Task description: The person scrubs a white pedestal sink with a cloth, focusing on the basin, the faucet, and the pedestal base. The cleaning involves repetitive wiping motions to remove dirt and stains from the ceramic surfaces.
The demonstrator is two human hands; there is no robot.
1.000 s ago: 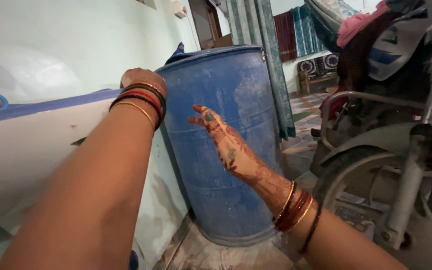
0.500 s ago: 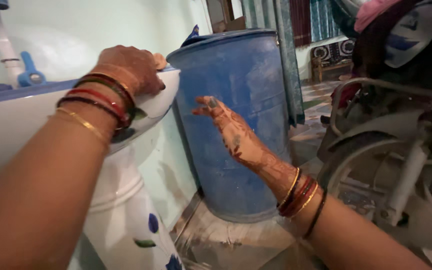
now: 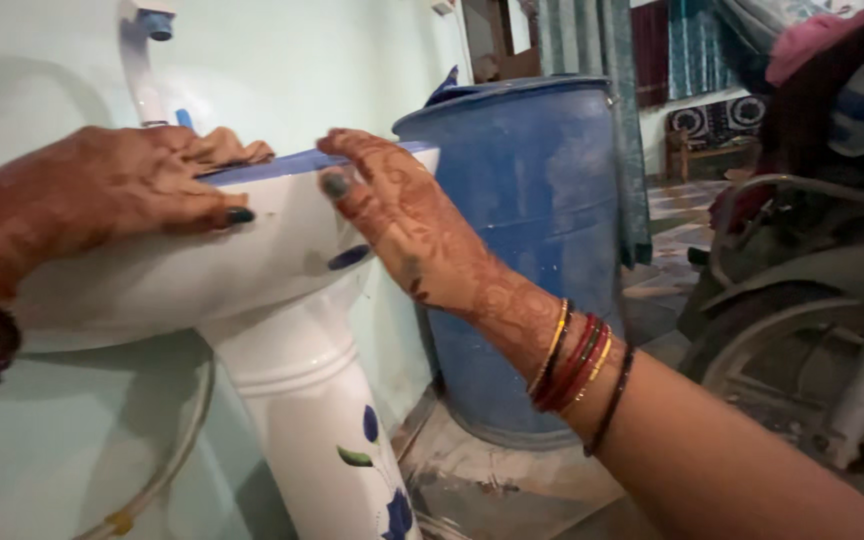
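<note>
We have a white pedestal basin point(image 3: 252, 270) with a blue rim against the pale wall, filling the nine o'clock side of our view, its flowered column point(image 3: 322, 430) running down to six o'clock. Our left hand point(image 3: 142, 185) lies flat over the rim, fingers together and curled down the outer face, with what looks like a brown cloth point(image 3: 227, 148) bunched just beyond the fingers. Our right hand point(image 3: 402, 215) presses its palm on the basin's near edge at the centre, fingers spread loosely, pinching nothing. To wipe well, we judge it best to keep one hand bracing while the other follows the curve. At twelve o'clock a white tap point(image 3: 142, 50) rises; at one o'clock stands a blue drum point(image 3: 542, 250); at three o'clock a parked scooter point(image 3: 812, 280).
</note>
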